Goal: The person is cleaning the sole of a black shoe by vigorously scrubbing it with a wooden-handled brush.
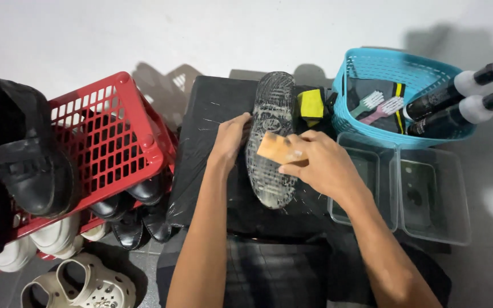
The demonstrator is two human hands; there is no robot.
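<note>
Shoe [270, 142] sole-up on black plastic-wrapped block [206, 165], toe away from body. Left hand [229, 140] flat against shoe's side, fingers loosely curled, steadying. Right hand [320, 165] fingers pinched shut around orange sponge [278, 149], pressed on wet, soapy sole.

Risks, judged: slick sole could skid from under light left-hand hold; suds could run off wrap onto lap.

Surroundings: grey floor, white wall. Red basket [106, 134] of shoes left; blue basket [366, 74] with brushes and bottles, clear tubs [429, 228] right.
</note>
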